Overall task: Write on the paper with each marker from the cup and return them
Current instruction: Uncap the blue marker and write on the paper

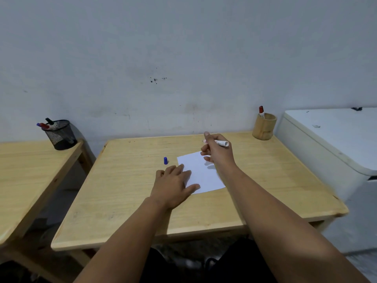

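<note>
A white sheet of paper (204,172) lies on the wooden table (126,193). My left hand (173,184) rests flat on the paper's left edge, fingers spread. My right hand (217,152) hovers above the paper's far right corner, gripping a white-barrelled marker (221,142) whose tip is hidden by my fingers. A blue cap (165,160) stands on the table just left of the paper. At the far right corner stands a wooden cup (263,129) with a red-capped marker (261,111) in it.
A black mesh cup (60,135) with several markers stands on a second wooden table (26,170) at the left. A white cabinet (334,139) adjoins the table's right side. A pale wall runs along the back.
</note>
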